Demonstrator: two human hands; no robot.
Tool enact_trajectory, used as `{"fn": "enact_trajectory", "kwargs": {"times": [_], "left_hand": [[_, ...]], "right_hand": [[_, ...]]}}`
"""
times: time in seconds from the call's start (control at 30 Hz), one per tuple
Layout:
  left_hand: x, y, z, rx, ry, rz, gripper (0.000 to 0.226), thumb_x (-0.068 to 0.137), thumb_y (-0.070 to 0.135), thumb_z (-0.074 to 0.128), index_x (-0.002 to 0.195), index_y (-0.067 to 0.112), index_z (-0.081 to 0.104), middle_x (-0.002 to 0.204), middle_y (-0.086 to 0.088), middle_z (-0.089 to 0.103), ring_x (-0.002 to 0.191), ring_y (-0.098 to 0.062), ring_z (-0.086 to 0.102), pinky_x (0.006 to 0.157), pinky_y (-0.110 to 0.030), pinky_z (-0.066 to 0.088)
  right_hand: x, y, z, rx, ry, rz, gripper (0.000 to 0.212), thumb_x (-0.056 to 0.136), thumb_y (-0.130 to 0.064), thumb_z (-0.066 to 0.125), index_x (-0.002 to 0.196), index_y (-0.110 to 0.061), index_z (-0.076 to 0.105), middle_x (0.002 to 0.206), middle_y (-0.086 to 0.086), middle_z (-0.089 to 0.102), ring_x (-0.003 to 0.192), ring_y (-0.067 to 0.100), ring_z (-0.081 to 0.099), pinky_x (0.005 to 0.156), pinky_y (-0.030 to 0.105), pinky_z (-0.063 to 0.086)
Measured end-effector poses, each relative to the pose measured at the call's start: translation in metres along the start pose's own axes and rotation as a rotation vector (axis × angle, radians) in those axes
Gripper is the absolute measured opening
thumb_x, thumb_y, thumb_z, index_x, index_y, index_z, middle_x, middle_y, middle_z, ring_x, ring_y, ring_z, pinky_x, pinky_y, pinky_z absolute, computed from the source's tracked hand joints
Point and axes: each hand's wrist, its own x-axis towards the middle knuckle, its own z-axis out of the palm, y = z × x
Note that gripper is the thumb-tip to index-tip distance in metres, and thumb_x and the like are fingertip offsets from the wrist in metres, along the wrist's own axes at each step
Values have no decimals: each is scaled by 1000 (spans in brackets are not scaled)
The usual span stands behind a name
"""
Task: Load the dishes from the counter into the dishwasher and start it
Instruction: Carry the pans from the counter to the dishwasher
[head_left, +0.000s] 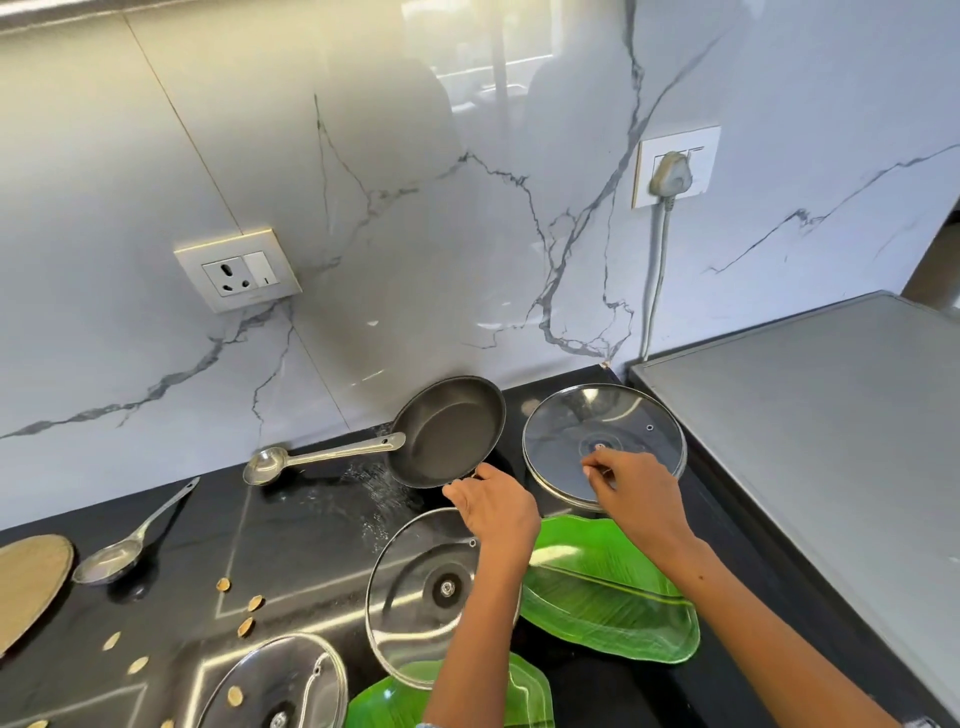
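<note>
A small black frying pan (451, 429) is tilted up near the marble wall; my left hand (493, 512) grips it at its near rim, where the handle is hidden. My right hand (631, 480) pinches the near part of a glass lid (576, 415) lying upside down at the back right of the black counter (291, 551). A second glass lid (415, 587) lies under my left forearm. A third glass lid (270, 686) sits at the bottom edge. Two green leaf-shaped plates lie near me, one to the right (613, 592), one at the bottom (519, 696).
A steel ladle (311, 458) and a steel spoon (130, 543) lie on the counter's left. A round woven mat (28, 582) is at the far left, with small yellowish bits scattered nearby. A grey appliance top (810, 441) stands at the right. A plugged socket (672, 169) is on the wall.
</note>
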Motion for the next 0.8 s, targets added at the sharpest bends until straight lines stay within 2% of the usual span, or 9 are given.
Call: {"fn": "enact_trajectory", "kwargs": {"times": [0.23, 0.33, 0.47, 0.6, 0.67, 0.73, 0.8], "left_hand": [[-32, -11, -11, -42, 40, 82, 32, 90, 15, 39, 121, 6, 45, 127, -20, 53, 123, -34, 39, 110, -43, 12], [-49, -10, -14, -20, 71, 131, 32, 90, 14, 38, 121, 6, 45, 126, -21, 53, 123, -35, 39, 111, -44, 12], [-79, -7, -18, 37, 142, 210, 31, 90, 14, 37, 119, 8, 45, 125, -21, 53, 120, -35, 39, 111, -44, 14], [-132, 0, -10, 44, 261, 269, 32, 90, 15, 39, 120, 8, 46, 120, -20, 55, 118, -36, 41, 108, -45, 11], [-167, 10, -2, -37, 348, 320, 33, 86, 14, 51, 117, 4, 54, 107, -23, 61, 108, -39, 50, 101, -45, 12], [-204, 26, 5, -84, 433, 398, 37, 74, 15, 67, 108, 1, 61, 88, -22, 66, 88, -40, 59, 92, -48, 23], [-248, 48, 14, -148, 503, 532, 37, 70, 20, 63, 101, 0, 63, 79, -18, 65, 74, -37, 61, 81, -47, 29]], "right_hand": [[-21, 6, -14, 19, 47, 28, 10, 88, -24, 61, 91, -24, 71, 78, -7, 72, 75, 15, 66, 62, 32, 50], [-37, 14, -23, 24, 34, 52, 11, 88, -27, 61, 92, -26, 71, 82, -9, 72, 78, 14, 67, 65, 33, 52], [-69, 27, -43, 40, 32, 69, 8, 86, -26, 63, 88, -25, 71, 77, -6, 71, 74, 15, 66, 62, 32, 50], [-116, 40, -71, 117, 16, 75, 8, 85, -26, 63, 86, -25, 72, 74, -9, 70, 71, 9, 64, 62, 29, 49], [-141, 51, -87, 174, -36, 85, 19, 88, -34, 60, 82, -19, 71, 66, -7, 66, 66, 10, 62, 62, 33, 50], [-165, 61, -104, 297, -93, 112, 37, 92, -43, 53, 76, -14, 70, 66, -4, 68, 66, 10, 64, 64, 37, 52], [-195, 69, -131, 476, -124, 187, 44, 94, -45, 46, 79, -13, 73, 76, -3, 72, 72, 8, 67, 68, 29, 54]]}}
